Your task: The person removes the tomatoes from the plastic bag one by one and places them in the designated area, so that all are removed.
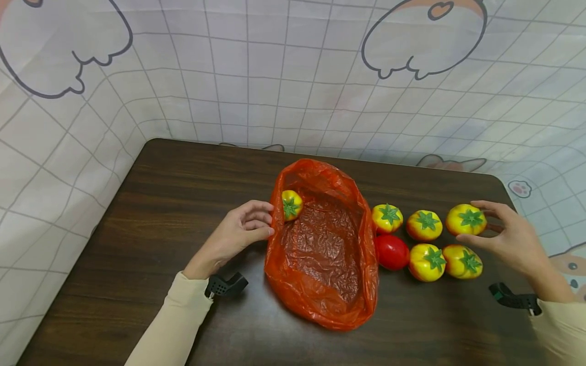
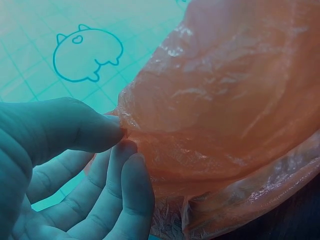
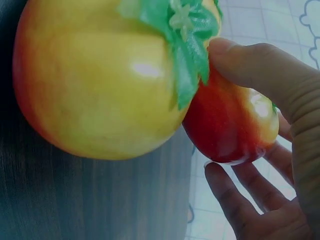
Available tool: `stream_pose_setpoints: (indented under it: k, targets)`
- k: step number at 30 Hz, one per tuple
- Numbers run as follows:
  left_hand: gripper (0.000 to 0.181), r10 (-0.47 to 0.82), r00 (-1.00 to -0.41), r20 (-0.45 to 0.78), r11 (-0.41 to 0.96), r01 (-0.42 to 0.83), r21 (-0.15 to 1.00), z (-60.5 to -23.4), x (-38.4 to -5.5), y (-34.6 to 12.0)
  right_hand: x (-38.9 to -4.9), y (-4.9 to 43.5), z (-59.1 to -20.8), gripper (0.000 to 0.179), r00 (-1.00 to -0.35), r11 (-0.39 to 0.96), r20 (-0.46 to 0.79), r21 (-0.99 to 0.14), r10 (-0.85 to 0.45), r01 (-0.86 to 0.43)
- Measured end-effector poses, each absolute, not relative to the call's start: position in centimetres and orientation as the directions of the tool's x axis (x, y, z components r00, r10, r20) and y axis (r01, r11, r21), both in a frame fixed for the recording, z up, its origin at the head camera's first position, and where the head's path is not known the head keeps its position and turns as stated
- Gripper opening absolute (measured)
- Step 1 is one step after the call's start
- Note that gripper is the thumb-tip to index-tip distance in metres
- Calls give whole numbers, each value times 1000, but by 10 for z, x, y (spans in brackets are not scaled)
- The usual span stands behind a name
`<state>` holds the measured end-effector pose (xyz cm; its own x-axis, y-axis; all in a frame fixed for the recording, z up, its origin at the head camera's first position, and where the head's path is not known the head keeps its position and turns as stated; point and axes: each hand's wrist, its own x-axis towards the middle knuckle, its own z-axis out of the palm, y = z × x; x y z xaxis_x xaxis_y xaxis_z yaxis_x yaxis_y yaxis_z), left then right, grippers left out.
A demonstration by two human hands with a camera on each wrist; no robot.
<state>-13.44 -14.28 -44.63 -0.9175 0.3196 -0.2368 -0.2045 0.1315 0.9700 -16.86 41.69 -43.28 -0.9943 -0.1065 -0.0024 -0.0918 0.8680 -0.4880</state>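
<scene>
A red plastic bag (image 1: 320, 317) lies on the table with its mouth spread wide. One yellow-and-red tomato (image 1: 292, 205) with green leaves is inside, by the left wall. My left hand (image 1: 238, 230) pinches the bag's left rim between thumb and fingers; the thin film (image 2: 215, 100) fills much of the left wrist view. At the far right of a group of tomatoes, my right hand (image 1: 515, 239) has its thumb and fingers curled round the back-right tomato (image 1: 466, 219). In the right wrist view this held tomato (image 3: 235, 120) sits behind a nearer, larger-looking one (image 3: 100, 85).
Between bag and right hand stand several more tomatoes (image 1: 424, 225) in two rows. A plain red fruit (image 1: 392, 252), its leaves not visible, touches the bag's right side. The dark wooden table (image 1: 183, 188) meets a grid-patterned cloth (image 1: 256, 76) at the back.
</scene>
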Motion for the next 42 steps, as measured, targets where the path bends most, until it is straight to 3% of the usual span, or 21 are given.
stream_pose_setpoints:
  k: [9,42]
  targets:
    - [51,322,-915,-242,134,-209,969,-449,-136,-144,-176,420,-436,88,-986,878,-118,-477,-120,-50]
    - [50,326,-913,-244,123,-215,969,-452,-137,-145,-190,420,-442,81,-944,886,-272,-462,-189,-44]
